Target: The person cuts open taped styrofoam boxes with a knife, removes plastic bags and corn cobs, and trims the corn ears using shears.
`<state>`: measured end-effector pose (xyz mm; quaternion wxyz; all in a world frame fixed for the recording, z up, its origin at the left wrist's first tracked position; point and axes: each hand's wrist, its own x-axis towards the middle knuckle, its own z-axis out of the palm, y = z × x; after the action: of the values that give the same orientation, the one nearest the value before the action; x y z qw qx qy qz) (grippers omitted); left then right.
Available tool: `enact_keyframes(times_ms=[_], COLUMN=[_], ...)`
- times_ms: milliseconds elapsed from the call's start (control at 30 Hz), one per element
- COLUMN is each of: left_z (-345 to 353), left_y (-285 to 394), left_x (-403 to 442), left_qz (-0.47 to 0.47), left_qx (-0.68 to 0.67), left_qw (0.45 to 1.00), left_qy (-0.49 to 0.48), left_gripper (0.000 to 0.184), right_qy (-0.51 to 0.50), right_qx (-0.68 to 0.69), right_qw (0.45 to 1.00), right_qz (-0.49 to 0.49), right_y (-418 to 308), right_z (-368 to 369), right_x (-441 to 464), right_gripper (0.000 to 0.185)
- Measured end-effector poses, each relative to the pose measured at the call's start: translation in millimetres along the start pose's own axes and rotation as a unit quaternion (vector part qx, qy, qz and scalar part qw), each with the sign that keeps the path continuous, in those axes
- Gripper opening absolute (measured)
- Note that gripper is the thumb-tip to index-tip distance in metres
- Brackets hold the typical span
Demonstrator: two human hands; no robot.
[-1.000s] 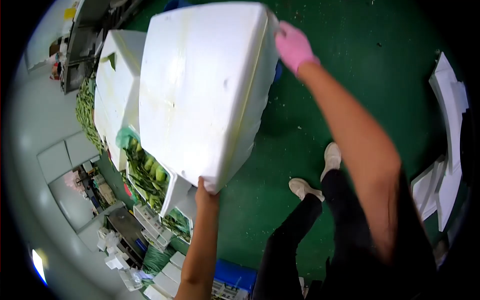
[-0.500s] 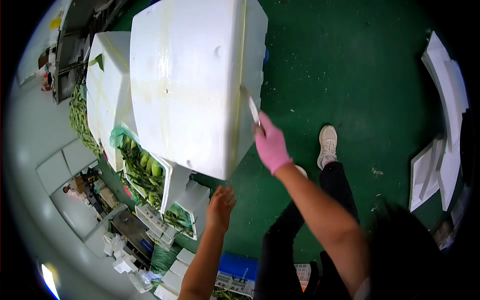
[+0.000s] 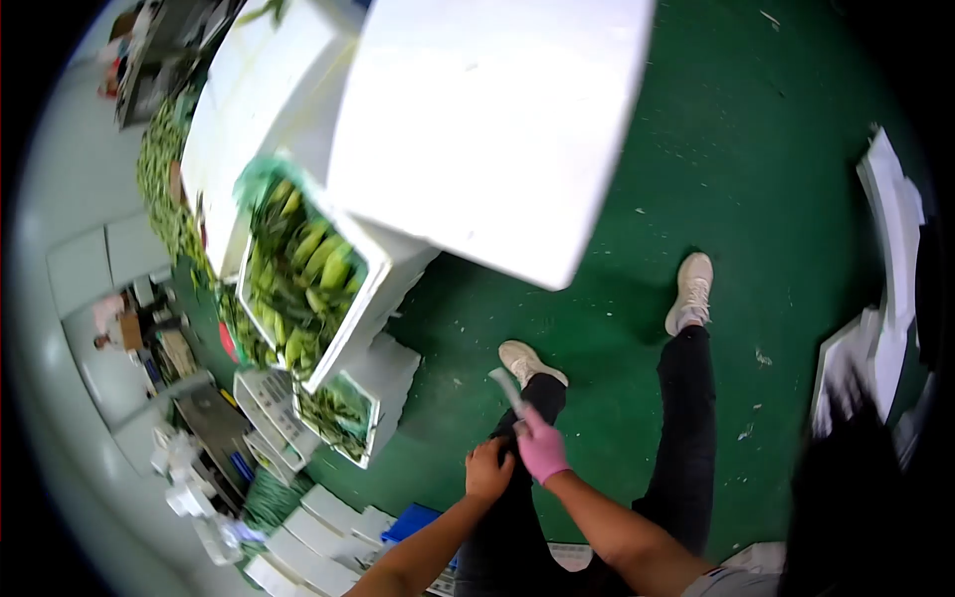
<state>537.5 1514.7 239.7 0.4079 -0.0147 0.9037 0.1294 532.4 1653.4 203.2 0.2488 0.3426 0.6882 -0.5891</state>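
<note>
My right hand (image 3: 543,448), in a pink glove, grips a knife (image 3: 509,393) whose pale blade points up and away from me. Close beside it, in front of my dark trouser leg, is my bare left hand (image 3: 487,470), its fingers loosely bent and apart; I see nothing held in it. Beyond both hands stands a large white foam box (image 3: 487,129), its bright top filling the upper middle. To its left, an open foam box (image 3: 343,343) holds green ears of corn (image 3: 308,254) in husks, with green plastic at the rim.
A lower foam box (image 3: 370,423) holds more greenery. Another white foam box (image 3: 254,90) stands at upper left, beside a heap of green produce (image 3: 164,169). White foam pieces (image 3: 890,259) lie at the right on the green floor (image 3: 736,199). White boxes (image 3: 298,547) fill the lower left.
My right hand has drawn the knife back from the large box's edge toward my body. My left hand has come over beside it. The view has shifted, and the large box appears farther up and right.
</note>
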Motion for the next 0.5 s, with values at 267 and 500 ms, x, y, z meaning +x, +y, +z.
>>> enact_keyframes(times_ms=[267,500], left_z=[12.1,45.1], left_y=[-95.8,-130.0], left_x=[-13.8,-33.9], left_qz=[-0.053,-0.139], left_qx=[-0.252,-0.438], left_qw=[0.959,0.879], left_qy=[0.118,0.128], left_gripper=[0.022,0.022], right_qy=[0.096,0.085], right_qx=[-0.225,-0.461], right_qw=[0.914,0.787], right_qz=[-0.323,-0.401], right_y=[-148.9,-218.6], right_z=[30.7,80.0], right_x=[120.5,208.5], right_gripper=[0.05,0.042])
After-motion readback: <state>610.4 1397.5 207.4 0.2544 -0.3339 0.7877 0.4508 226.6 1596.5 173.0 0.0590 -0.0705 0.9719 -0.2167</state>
